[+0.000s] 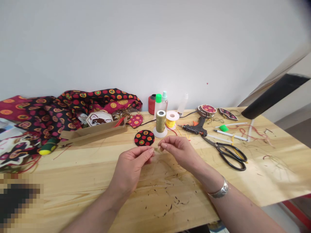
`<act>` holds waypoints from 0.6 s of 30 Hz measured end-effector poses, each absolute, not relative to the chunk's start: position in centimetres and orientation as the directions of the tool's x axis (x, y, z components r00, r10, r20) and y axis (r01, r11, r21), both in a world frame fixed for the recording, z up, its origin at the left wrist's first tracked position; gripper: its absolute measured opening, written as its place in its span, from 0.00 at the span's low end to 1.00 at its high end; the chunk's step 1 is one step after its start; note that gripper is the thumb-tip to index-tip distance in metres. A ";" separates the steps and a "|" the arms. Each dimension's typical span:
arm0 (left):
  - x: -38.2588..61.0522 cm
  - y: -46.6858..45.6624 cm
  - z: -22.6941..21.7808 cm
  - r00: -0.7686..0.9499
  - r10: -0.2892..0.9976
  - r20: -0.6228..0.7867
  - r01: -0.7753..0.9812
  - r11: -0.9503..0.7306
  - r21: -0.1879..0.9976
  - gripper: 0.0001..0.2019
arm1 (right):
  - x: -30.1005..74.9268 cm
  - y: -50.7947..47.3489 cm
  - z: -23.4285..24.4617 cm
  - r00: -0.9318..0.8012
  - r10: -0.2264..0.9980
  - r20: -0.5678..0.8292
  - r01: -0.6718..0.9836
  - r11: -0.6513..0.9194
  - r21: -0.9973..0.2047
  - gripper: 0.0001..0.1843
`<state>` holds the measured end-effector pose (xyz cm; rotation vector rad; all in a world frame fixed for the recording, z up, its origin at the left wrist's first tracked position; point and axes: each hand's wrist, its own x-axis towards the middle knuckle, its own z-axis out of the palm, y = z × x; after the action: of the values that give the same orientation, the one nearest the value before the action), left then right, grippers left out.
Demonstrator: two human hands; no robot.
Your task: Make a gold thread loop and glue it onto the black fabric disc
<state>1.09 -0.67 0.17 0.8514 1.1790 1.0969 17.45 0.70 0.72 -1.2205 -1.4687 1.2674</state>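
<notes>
We see the left hand [132, 165] and right hand [178, 149] pinched closed, fingertips nearly meeting, just before the patterned fabric disc [144, 138] on the wooden table [97, 194]. We cannot make out what they pinch.

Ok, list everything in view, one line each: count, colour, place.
table: one, pale wood, under everything
patterned cloth: one heap, black and red, back left
cardboard tray: one, brown, left of centre
fabric disc: one, black with red dots, beyond the hands
thread cone: one, olive, upright right of the disc
cord spool: one, white with yellow cord, beside the cone
bottles: two, clear, by the wall
glue gun: one, black, right of centre
scissors: one, black, right
left hand: one, grip pinched, centre
right hand: one, grip pinched, silver bracelet at wrist
</notes>
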 end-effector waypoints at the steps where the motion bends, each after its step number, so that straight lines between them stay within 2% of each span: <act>1: 1.0 -0.6 0.1 0.023 0.960 -0.278 -0.217 0.277 0.936 0.09 | 17.5 0.7 0.7 -0.139 0.988 0.068 0.177 0.093 -0.980 0.05; 3: 1.0 -0.5 0.0 0.019 0.956 -0.293 -0.258 0.288 0.922 0.09 | 17.5 0.7 0.6 -0.082 0.960 0.266 0.249 0.279 -0.927 0.02; 5: 1.0 -0.3 -0.1 0.023 0.950 -0.310 -0.303 0.302 0.904 0.08 | 17.5 0.7 0.4 -0.110 0.890 0.442 0.303 0.453 -0.838 0.04; 7: 1.0 -0.2 -0.1 0.028 0.950 -0.311 -0.324 0.303 0.896 0.08 | 17.6 0.6 0.3 -0.179 0.828 0.531 0.323 0.560 -0.763 0.05; 10: 1.0 -0.1 -0.1 0.026 0.952 -0.306 -0.328 0.297 0.897 0.08 | 17.6 0.4 0.3 -0.259 0.774 0.577 0.352 0.632 -0.690 0.05; 14: 1.0 -0.2 0.1 0.020 0.950 -0.312 -0.330 0.301 0.895 0.08 | 17.8 0.2 0.6 -0.373 0.749 0.547 0.396 0.662 -0.636 0.10; 18: 1.1 -0.3 0.2 0.007 0.948 -0.317 -0.327 0.302 0.895 0.08 | 17.9 0.3 0.7 -0.401 0.741 0.539 0.451 0.672 -0.588 0.07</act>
<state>1.07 -0.35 0.23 0.7156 1.1319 1.1436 17.92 0.29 0.71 -0.9177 -2.0615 0.4473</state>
